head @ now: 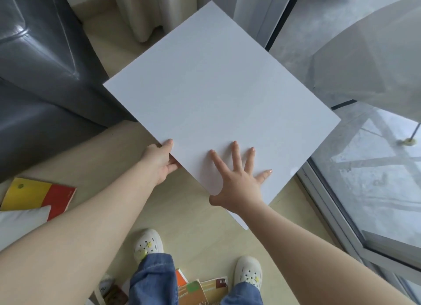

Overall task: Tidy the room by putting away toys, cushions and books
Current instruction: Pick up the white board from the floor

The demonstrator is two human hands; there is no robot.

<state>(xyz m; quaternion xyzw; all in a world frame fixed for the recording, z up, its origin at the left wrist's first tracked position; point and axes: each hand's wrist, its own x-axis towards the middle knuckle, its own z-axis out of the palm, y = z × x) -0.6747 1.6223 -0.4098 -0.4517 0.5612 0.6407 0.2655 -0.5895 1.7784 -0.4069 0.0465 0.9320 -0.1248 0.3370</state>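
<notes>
We hold white board (218, 95): left hand (160, 162) pinches near edge, right hand (237, 179) spread flat on top. Looks stiff, light, prob. slick; grip opp. edges.

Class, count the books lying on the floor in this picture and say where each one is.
About 4: a yellow-and-red book at left by the sofa, and an orange book, a green-and-tan book and a tan book between the feet. More may be hidden.
</notes>
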